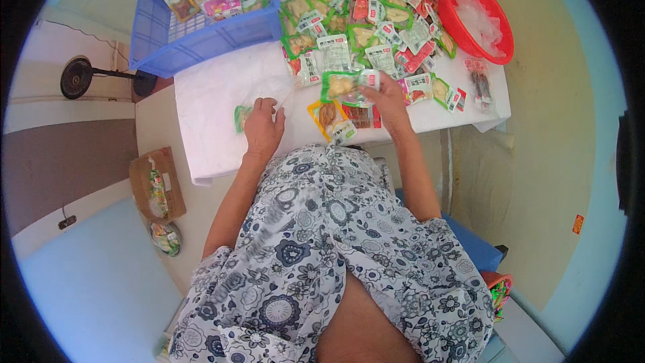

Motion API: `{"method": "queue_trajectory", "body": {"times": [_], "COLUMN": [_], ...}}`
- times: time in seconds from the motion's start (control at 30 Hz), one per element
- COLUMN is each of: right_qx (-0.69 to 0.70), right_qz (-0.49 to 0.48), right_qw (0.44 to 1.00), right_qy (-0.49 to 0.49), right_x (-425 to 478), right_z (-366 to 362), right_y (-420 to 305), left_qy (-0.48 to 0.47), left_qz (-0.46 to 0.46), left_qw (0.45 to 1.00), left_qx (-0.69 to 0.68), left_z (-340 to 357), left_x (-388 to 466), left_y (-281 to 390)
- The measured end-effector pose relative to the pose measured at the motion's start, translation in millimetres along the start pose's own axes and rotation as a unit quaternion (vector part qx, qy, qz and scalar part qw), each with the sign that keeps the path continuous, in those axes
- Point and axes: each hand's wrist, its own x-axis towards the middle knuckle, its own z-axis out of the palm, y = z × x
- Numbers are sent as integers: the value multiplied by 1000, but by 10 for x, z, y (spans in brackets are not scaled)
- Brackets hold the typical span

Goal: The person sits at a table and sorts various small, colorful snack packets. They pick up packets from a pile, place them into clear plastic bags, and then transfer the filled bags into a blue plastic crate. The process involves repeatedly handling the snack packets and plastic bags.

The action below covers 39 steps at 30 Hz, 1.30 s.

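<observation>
My left hand (264, 126) grips the clear plastic bag (272, 89) on the left of the white-covered table (211, 111). Beside its fingers a green-edged packet (241, 117) shows, partly hidden by the hand; it looks to be inside the bag. In my right hand (391, 98) is a green-edged sealed food packet (342, 85) with pale contents, held just above the table. Below that packet lie a yellow-edged packet (330, 117) and a red packet (364, 117) with dark contents, close to my body.
A heap of mixed sealed food packets (363, 38) covers the table's far middle. A blue plastic crate (232, 35) with filled bags stands far left. On the right are a red basin (446, 25) of clear bags and a packet of dark sticks (480, 85). A cardboard box (174, 186) sits on the floor.
</observation>
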Motion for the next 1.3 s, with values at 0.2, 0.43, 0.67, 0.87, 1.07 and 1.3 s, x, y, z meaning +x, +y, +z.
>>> {"method": "queue_trajectory", "body": {"times": [0.2, 0.43, 0.67, 0.87, 1.07, 1.3], "right_qx": [29, 72, 208, 125, -84, -29], "right_qz": [47, 67, 163, 134, 18, -157], "right_qw": [995, 990, 945, 977, 987, 983], "right_qy": [-80, -106, -193, -111, -136, 94], "right_x": [17, 120, 285, 219, 177, 20], "right_z": [423, 915, 1111, 1083, 1095, 1308], "right_y": [326, 556, 898, 1126, 1279, 1757], "left_qy": [59, 61, -7, -77, -169, -235], "left_qz": [38, 86, 146, 166, 181, 188], "left_qw": [993, 992, 987, 978, 963, 948], "left_qx": [-90, -63, -71, -105, -109, -107], "left_z": [128, 96, 60, 37, 21, 88], "left_x": [17, 7, 64, 90, 139, 65], "left_y": [142, 238, 469, 644, 654, 689]}}
